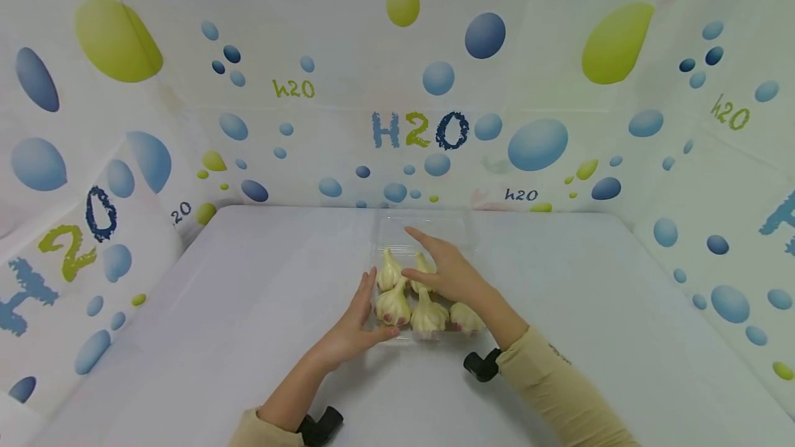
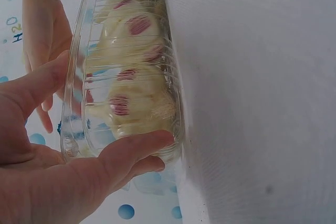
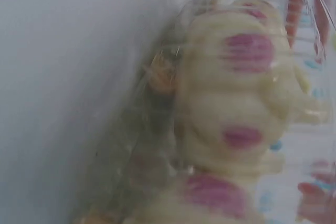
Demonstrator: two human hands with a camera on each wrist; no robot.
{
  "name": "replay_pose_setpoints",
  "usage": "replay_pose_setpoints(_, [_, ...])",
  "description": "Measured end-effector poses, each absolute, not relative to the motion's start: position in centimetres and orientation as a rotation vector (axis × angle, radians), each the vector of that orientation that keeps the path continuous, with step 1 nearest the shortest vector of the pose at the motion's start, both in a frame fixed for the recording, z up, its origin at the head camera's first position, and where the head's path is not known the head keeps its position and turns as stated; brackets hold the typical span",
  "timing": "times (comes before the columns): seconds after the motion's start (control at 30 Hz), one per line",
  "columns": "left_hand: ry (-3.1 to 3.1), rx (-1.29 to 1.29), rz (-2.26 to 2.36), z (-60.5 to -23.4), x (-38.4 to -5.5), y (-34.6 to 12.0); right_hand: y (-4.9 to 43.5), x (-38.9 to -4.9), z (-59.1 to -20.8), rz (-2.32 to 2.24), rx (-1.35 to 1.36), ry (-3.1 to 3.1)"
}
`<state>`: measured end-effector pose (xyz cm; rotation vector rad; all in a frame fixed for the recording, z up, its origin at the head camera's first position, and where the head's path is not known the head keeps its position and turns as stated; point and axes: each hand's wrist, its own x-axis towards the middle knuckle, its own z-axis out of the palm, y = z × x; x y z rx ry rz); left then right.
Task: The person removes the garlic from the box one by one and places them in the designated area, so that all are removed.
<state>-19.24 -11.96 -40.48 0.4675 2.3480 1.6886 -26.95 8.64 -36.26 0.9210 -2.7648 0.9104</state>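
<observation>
A clear plastic clamshell box (image 1: 400, 341) sits on the table with its lid (image 1: 428, 225) folded back behind it. Several garlic bulbs (image 1: 428, 314) fill the box, pale with pinkish marks and their stems upward. My left hand (image 1: 348, 336) rests against the box's front left corner, the thumb by the front rim and straight fingers along the left side. In the left wrist view, ribbed plastic shows a garlic bulb (image 2: 137, 103) close to those fingers. Over the right part of the box, my right hand (image 1: 456, 274) is spread with nothing held, covering part of the back bulbs.
A white tabletop (image 1: 279, 267) surrounds the box. Behind and at both sides rises a white sheet (image 1: 348, 40) printed with blue and green drops. A small black camera (image 1: 481, 367) hangs at the right wrist, and another black camera (image 1: 321, 426) at the left.
</observation>
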Motion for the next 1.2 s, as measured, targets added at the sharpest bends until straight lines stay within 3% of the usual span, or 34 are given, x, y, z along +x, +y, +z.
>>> replay_pose_setpoints(0.2, [2.363,0.557,1.701,-40.3,-19.0,-12.0,7.5,-27.0,-36.2,0.867,0.957,-2.761])
replay_pose_setpoints(0.47, [2.351,0.473,1.681,-40.1,-19.1,-11.8,5.9,-27.6,-36.6,0.832,0.957,-2.791])
replay_pose_setpoints(0.93, [2.338,0.474,1.696,-40.1,-19.1,-11.9,4.5,-28.3,-37.4,0.787,0.804,-2.902])
replay_pose_setpoints(1.2, [2.338,0.472,1.695,-40.2,-19.2,-11.9,3.8,-28.6,-37.5,0.429,0.696,-2.951])
